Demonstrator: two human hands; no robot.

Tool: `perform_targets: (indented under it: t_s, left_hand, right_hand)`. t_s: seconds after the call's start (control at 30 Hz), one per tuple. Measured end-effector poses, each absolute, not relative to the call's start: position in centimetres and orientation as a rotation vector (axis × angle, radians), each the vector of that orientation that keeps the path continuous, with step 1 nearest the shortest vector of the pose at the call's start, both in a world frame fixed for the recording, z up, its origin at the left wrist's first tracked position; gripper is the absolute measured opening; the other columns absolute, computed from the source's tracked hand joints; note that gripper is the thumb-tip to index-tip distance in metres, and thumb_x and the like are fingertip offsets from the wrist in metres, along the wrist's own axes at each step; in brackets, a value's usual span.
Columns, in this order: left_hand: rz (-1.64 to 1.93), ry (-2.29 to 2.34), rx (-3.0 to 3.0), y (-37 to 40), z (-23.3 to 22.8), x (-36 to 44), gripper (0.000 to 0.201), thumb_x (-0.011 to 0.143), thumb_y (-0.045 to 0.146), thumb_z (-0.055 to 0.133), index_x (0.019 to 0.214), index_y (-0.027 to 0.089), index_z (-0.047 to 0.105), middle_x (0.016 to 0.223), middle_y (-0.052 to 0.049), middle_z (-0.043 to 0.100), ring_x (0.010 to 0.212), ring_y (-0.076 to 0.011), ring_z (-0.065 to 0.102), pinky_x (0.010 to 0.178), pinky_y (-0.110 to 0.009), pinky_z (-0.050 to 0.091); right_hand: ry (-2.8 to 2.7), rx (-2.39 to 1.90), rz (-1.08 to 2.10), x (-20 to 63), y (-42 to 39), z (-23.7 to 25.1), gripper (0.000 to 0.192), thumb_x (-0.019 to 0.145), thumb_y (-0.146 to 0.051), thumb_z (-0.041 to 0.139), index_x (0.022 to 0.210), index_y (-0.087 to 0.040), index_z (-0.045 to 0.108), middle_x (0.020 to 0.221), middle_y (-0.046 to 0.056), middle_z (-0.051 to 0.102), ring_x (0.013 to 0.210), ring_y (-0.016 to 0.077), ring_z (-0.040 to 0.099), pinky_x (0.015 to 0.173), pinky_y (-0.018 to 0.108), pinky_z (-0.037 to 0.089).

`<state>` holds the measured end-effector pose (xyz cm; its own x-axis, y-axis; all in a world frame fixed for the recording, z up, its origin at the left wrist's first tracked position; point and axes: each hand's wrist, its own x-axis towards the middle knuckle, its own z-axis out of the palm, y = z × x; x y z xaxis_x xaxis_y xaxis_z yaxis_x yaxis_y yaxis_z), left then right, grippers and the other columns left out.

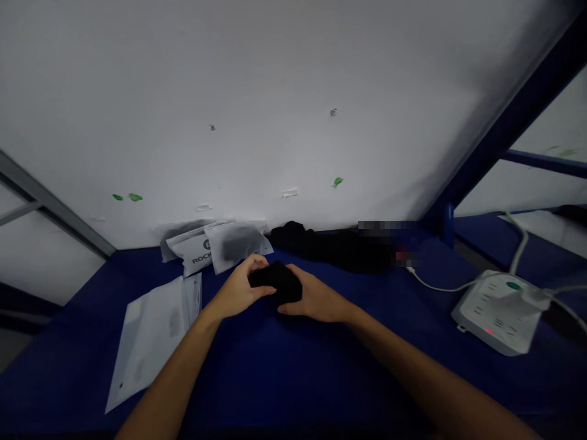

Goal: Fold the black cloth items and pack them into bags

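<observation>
Now your left hand (238, 292) and right hand (316, 299) both close their fingers around the black folded cloth (276, 283), between your palms; it looks soft and light, so grip its folded edges.

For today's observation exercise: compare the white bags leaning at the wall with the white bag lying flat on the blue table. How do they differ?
The bags at the wall are propped up, overlapping, and show dark contents and printed lettering; the flat bag lies alone, nearer the person, with only faint marks. The wall bags sit just beyond the left hand; the flat bag lies left of that arm. Both are white and rest on the blue table.
</observation>
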<state>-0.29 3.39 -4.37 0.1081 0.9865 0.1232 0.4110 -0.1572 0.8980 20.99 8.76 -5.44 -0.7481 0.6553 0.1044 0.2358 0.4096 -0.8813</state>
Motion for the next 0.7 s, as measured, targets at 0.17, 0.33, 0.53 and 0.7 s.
perform_targets:
  t_s: [0.17, 0.33, 0.53, 0.7]
  left_hand:
    - [1.024, 1.480, 1.858, 3.2, -4.5, 0.4, 0.034, 0.080, 0.023, 0.073, 0.110, 0.024, 0.056, 0.106, -0.003, 0.066, 0.102, -0.0209, 0.063, 0.093, -0.037, 0.049]
    - [0.909, 1.663, 1.955, 3.0, -3.8, 0.5, 0.038, 0.081, 0.032, 0.073, 0.115, 0.026, 0.056, 0.111, -0.004, 0.068, 0.101, -0.0227, 0.065, 0.087, -0.035, 0.049]
    - [0.546, 2.160, 1.950, 1.9, -0.9, -3.8, 0.035, 0.089, 0.058, 0.054, 0.099, 0.025, 0.061, 0.085, -0.002, 0.069, 0.078, -0.0230, 0.065, 0.069, -0.032, 0.042]
    - [0.328, 2.580, 1.392, -0.5, -0.8, -12.8, 0.035, 0.075, 0.052, 0.068, 0.067, 0.019, 0.057, 0.055, -0.003, 0.059, 0.056, -0.0244, 0.057, 0.059, -0.031, 0.037]
  right_hand:
    - [-2.149, -0.791, 1.325, 20.8, 8.9, -6.0, 0.053, 0.080, -0.049, 0.073, 0.121, -0.021, 0.054, 0.110, 0.007, 0.065, 0.098, 0.0237, 0.062, 0.085, 0.041, 0.052]
    - [-2.075, -0.820, 1.280, 20.3, 9.0, -6.7, 0.064, 0.078, -0.039, 0.076, 0.132, -0.023, 0.046, 0.116, 0.008, 0.063, 0.098, 0.0233, 0.063, 0.086, 0.042, 0.053]
    - [-1.933, -0.926, 1.355, 20.3, 9.5, -6.6, 0.071, 0.076, -0.039, 0.078, 0.135, -0.025, 0.041, 0.114, 0.008, 0.063, 0.096, 0.0241, 0.066, 0.086, 0.045, 0.056]
    - [-1.894, -0.932, 1.375, 20.5, 9.9, -6.6, 0.075, 0.075, -0.038, 0.080, 0.137, -0.025, 0.039, 0.117, 0.009, 0.063, 0.100, 0.0245, 0.067, 0.090, 0.046, 0.056]
